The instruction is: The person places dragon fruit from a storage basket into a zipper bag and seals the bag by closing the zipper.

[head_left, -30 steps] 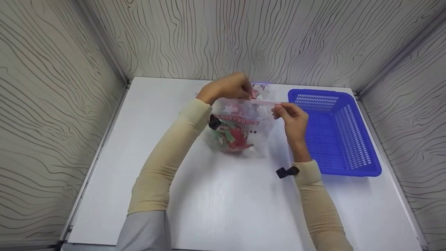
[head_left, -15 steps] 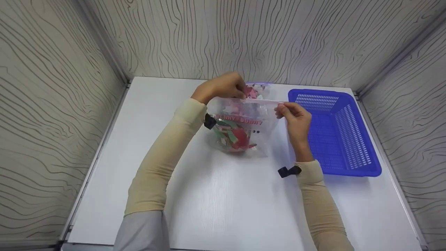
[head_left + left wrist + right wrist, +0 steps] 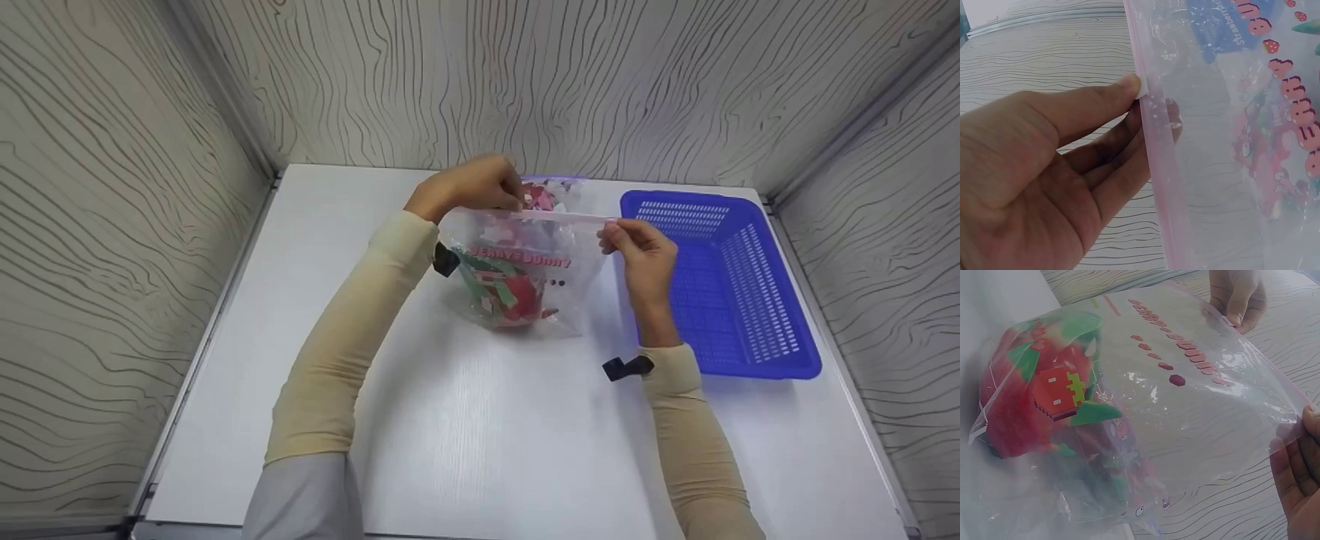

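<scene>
A clear zip bag (image 3: 577, 300) printed with pink letters hangs upright over the middle of the table. Inside it, low down, is a red and green strawberry-shaped thing (image 3: 1016, 433). My left hand (image 3: 476, 184) holds the bag's pink zip strip, thumb and fingers pinching a small white slider (image 3: 1142, 89) on it. The right hand (image 3: 649, 259) pinches the bag's upper right corner between thumb and fingers. Between the two hands the pink strip (image 3: 566, 217) is drawn nearly straight. Some left fingertips are hidden behind the strip.
A blue plastic basket (image 3: 780, 300) stands on the right of the white table (image 3: 465, 450). Behind the bag, at the table's back edge, lies another clear packet (image 3: 551, 193) with pink and white patterns. Wood-grain panels (image 3: 480, 82) enclose the back and sides.
My left hand has slid leftward along the zip strip. The right hand has moved a little to the right with the bag's corner, so the hands are farther apart.
</scene>
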Motion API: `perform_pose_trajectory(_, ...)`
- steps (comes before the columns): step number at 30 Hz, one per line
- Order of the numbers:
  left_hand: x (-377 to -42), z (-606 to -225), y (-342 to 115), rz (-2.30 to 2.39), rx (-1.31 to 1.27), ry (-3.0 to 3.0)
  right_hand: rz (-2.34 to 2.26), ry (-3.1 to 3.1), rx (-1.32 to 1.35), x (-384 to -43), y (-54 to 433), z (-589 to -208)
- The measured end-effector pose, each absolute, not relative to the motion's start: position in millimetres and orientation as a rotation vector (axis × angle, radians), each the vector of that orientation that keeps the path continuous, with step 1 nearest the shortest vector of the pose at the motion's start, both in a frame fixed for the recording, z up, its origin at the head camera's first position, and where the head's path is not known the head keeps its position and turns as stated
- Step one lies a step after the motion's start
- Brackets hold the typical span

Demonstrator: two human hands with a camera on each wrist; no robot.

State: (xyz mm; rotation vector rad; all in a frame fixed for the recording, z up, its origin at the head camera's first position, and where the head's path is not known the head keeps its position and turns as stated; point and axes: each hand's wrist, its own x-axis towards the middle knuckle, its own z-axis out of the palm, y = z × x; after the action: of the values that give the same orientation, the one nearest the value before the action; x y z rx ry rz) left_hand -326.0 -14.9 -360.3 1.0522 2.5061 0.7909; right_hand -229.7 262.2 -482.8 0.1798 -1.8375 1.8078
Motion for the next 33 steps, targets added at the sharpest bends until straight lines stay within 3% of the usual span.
perform_pose_trajectory(33, -328.1, -363.5, -39.6, 0.776, 0.991, 2.544, 1.846, -1.752, 0.126, -229.2, 280.0, -482.3)
